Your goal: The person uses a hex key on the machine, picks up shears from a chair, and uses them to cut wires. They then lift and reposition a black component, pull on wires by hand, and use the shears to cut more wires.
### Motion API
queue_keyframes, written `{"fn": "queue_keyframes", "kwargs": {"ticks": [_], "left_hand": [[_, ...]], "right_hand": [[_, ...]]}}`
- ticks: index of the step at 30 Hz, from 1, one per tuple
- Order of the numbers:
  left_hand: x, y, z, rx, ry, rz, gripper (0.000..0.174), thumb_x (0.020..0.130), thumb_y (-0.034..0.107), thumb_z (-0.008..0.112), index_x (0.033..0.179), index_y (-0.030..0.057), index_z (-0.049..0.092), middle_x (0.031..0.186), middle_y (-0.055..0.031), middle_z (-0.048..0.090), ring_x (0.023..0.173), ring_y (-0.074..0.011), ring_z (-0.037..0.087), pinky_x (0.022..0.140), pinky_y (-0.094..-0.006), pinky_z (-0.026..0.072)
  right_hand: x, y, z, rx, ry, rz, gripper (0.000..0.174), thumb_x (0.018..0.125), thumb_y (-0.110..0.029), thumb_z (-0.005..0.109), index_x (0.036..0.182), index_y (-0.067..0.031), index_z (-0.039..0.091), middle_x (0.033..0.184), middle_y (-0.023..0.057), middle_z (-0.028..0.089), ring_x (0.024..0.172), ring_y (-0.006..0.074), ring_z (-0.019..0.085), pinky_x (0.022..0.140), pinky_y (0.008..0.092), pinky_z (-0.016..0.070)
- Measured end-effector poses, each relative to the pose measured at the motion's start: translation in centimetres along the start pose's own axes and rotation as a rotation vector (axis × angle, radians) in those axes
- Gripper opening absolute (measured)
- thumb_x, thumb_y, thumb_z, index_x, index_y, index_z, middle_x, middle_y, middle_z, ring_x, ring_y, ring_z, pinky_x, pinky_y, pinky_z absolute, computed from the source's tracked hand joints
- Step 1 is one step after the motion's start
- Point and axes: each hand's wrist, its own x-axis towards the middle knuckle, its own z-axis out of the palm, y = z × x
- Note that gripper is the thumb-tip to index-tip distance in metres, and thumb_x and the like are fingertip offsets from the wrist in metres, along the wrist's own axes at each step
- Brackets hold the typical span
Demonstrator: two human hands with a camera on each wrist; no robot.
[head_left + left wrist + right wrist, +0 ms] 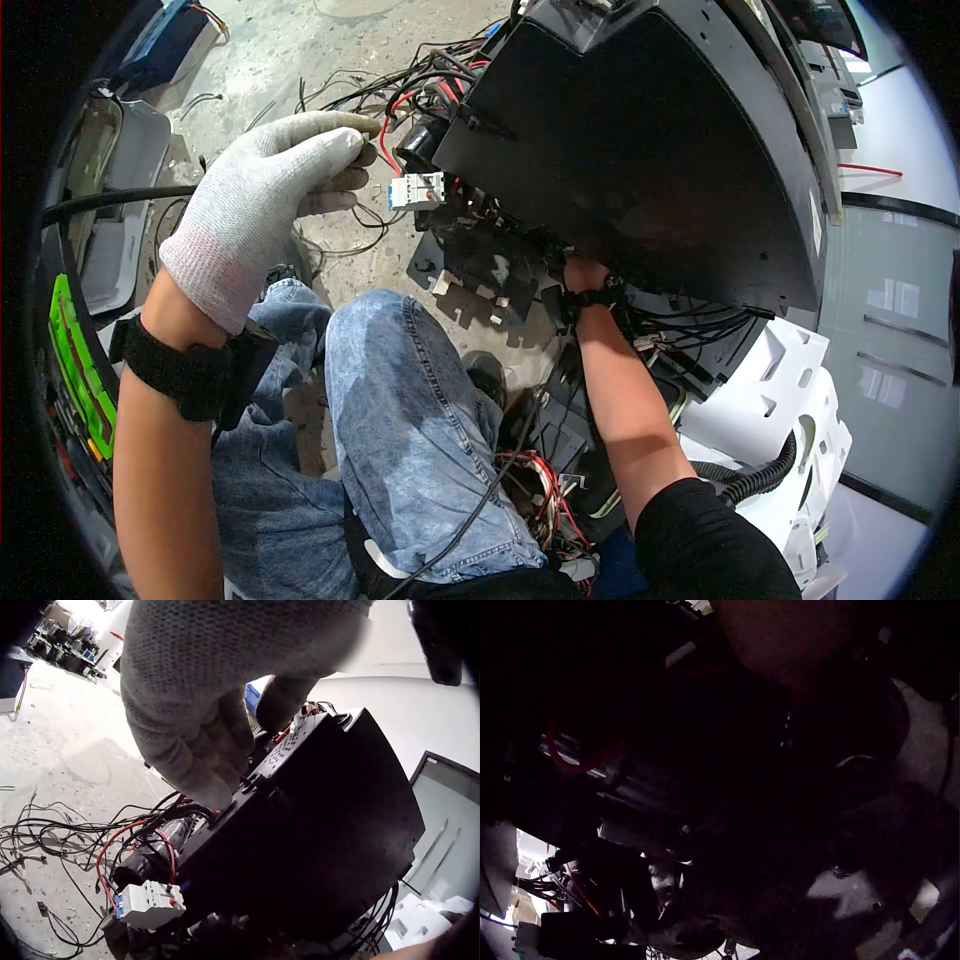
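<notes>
My left hand (275, 180), in a white knit glove with grey fingertips, hangs over the floor beside a large black metal housing (620, 140). Its fingers are loosely bent, with nothing visible between them and the thumb. A small white circuit breaker (417, 191) with a blue edge sits just to the right of its fingertips, at the housing's lower left. My bare right hand (585, 270) reaches under the housing among dark parts; its fingers are hidden. The right wrist view is very dark, and what this hand touches cannot be told.
Black and red cables (430, 85) spread over the concrete floor behind the breaker. A white plastic frame (770, 400) with a corrugated hose (765, 475) stands at the right. Red and white wires (545, 490) lie by the knee. A bright green tray (80, 365) is at far left.
</notes>
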Motion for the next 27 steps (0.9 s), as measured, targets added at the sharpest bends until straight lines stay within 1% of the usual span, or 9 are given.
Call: {"fn": "queue_keyframes", "kwargs": {"ticks": [3,5,9,11,15,17,21,23,27], "left_hand": [[0.2,-0.2,-0.1,0.005,-0.006,-0.008,0.035,0.09,0.025,0.053,0.115,0.0008,0.058,0.104,-0.0073,0.062,0.093,-0.0142,0.059,0.083,-0.0252,0.0465],[0.2,-0.1,0.0,0.009,-0.001,-0.015,0.035,0.09,0.025,0.053,0.115,0.001,0.058,0.103,-0.0073,0.062,0.093,-0.0143,0.059,0.083,-0.0252,0.0465],[0.1,0.1,0.1,0.019,-0.016,-0.006,0.035,0.089,0.025,0.054,0.115,0.0016,0.058,0.103,-0.0073,0.062,0.093,-0.0144,0.059,0.083,-0.0253,0.0466],[0.1,0.0,0.2,0.013,-0.015,-0.006,0.035,0.089,0.026,0.054,0.115,0.0016,0.058,0.103,-0.0073,0.062,0.093,-0.0144,0.059,0.083,-0.0254,0.0466],[0.1,-0.1,0.1,0.017,-0.03,-0.017,0.036,0.089,0.026,0.054,0.115,0.0015,0.058,0.103,-0.0077,0.062,0.094,-0.0146,0.059,0.084,-0.0257,0.0463],[0.1,-0.1,0.1,0.013,-0.02,-0.009,0.036,0.089,0.026,0.054,0.115,0.0015,0.058,0.103,-0.0077,0.062,0.094,-0.0147,0.059,0.084,-0.0259,0.0463],[0.0,-0.2,0.1,0.005,-0.009,0.003,0.036,0.089,0.026,0.054,0.115,0.0012,0.058,0.104,-0.008,0.062,0.094,-0.0149,0.059,0.084,-0.0259,0.0464],[0.1,-0.4,0.2,0.013,-0.013,-0.007,0.036,0.089,0.026,0.054,0.115,0.0011,0.058,0.104,-0.0082,0.062,0.094,-0.015,0.059,0.084,-0.0259,0.0464],[-0.1,-0.3,0.5,0.032,-0.011,0.008,0.035,0.09,0.025,0.054,0.115,0.001,0.058,0.104,-0.008,0.062,0.094,-0.0151,0.059,0.084,-0.0258,0.0465]], "right_hand": [[-0.3,0.4,0.5,0.134,-0.085,0.058,0.045,0.09,-0.031,0.045,0.132,-0.0153,0.045,0.14,0.0112,0.039,0.128,0.0361,0.034,0.107,0.0493,0.0221],[-0.6,0.0,0.9,-0.138,0.285,-0.094,0.035,0.085,-0.025,0.055,0.114,-0.006,0.057,0.118,0.0143,0.057,0.111,0.034,0.049,0.095,0.0438,0.0367],[-1.0,-0.8,-0.4,0.027,0.221,-0.043,0.034,0.083,-0.024,0.057,0.112,-0.0064,0.058,0.117,0.0142,0.057,0.108,0.0357,0.051,0.093,0.0437,0.0383],[-1.2,-1.4,-1.1,0.078,0.133,0.082,0.035,0.084,-0.024,0.056,0.113,-0.0059,0.057,0.117,0.0151,0.057,0.106,0.0364,0.052,0.093,0.0432,0.0391],[-1.0,-1.5,-0.8,0.076,0.222,0.023,0.035,0.086,-0.027,0.053,0.114,-0.0052,0.057,0.118,0.0163,0.056,0.107,0.0364,0.051,0.093,0.0431,0.0388],[-1.0,-2.1,-1.6,-0.107,0.22,-0.036,0.036,0.088,-0.027,0.05,0.116,-0.0058,0.056,0.121,0.0163,0.055,0.11,0.0359,0.05,0.096,0.0424,0.0375],[-1.1,-1.3,-1.0,0.022,0.159,0.018,0.037,0.09,-0.028,0.047,0.12,-0.0068,0.055,0.125,0.015,0.053,0.115,0.035,0.047,0.1,0.0417,0.0344],[-0.1,-0.4,0.2,-0.065,0.214,-0.053,0.041,0.092,-0.029,0.043,0.127,-0.0082,0.049,0.132,0.0138,0.048,0.12,0.0343,0.043,0.103,0.0418,0.0314],[0.7,0.8,1.4,0.012,0.143,-0.102,0.047,0.09,-0.031,0.046,0.132,-0.0121,0.044,0.139,0.0138,0.039,0.128,0.034,0.035,0.107,0.0461,0.0265]]}}
